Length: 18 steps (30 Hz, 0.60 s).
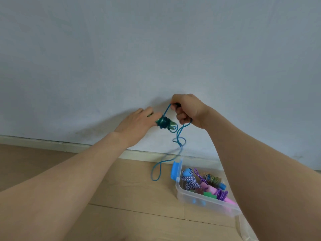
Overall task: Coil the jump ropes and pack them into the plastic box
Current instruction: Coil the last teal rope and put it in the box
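My left hand (139, 122) grips the green handles of a blue jump rope (164, 123), with several turns of cord wound around them. My right hand (188, 110) is closed on the blue cord just right of the wound part, held up in front of the wall. The loose cord (178, 141) hangs down in loops to the floor, ending in a long loop (156, 171) left of the box. The clear plastic box (199, 200) with a blue latch (175, 169) stands on the floor at lower right and holds several coiled ropes (208, 185) in purple, pink, blue-white and yellow.
A pale blue wall (156, 49) fills the upper view, with a cream skirting board (60, 144) at its foot. The floor is light wood planks (130, 197). A clear lid edge (243, 230) lies beside the box at lower right.
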### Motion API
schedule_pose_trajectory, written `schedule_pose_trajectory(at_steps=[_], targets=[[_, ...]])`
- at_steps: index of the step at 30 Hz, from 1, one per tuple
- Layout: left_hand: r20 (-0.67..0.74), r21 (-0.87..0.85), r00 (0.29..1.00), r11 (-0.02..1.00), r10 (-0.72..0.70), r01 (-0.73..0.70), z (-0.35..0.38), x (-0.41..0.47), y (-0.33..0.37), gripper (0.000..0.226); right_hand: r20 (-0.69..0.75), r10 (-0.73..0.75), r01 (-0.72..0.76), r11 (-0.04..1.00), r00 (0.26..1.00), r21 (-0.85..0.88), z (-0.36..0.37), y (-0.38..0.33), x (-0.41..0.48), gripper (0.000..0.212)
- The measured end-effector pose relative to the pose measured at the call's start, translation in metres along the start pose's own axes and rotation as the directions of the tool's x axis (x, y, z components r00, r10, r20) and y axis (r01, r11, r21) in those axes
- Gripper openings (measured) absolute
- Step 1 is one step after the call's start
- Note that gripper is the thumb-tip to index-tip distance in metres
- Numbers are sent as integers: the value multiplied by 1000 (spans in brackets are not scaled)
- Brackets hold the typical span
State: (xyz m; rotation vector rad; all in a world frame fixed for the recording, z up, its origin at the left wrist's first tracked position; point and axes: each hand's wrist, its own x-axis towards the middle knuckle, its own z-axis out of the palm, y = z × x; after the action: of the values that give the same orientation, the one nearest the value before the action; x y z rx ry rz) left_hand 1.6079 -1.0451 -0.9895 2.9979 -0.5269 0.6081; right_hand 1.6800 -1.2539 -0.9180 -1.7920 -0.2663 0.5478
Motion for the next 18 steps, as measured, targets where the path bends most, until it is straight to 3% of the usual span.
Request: schedule_pose_trajectory(at_steps=[6,10,14,18], targets=[[-228,-21,967,993,111,-119,-22,1,7,27,-26,-78,73,986,997,-147,-13,19,4,33],[-274,-78,957,990,95,-121,-25,3,14,23,93,30,-19,992,995,-121,-14,25,-3,34],[-308,-179,951,981,20,-78,-27,4,18,23,216,117,-92,988,969,-125,-16,27,-7,31],[-336,-249,938,968,-81,-6,-27,5,19,22,215,113,-96,991,970,-89,-12,27,-2,32]])
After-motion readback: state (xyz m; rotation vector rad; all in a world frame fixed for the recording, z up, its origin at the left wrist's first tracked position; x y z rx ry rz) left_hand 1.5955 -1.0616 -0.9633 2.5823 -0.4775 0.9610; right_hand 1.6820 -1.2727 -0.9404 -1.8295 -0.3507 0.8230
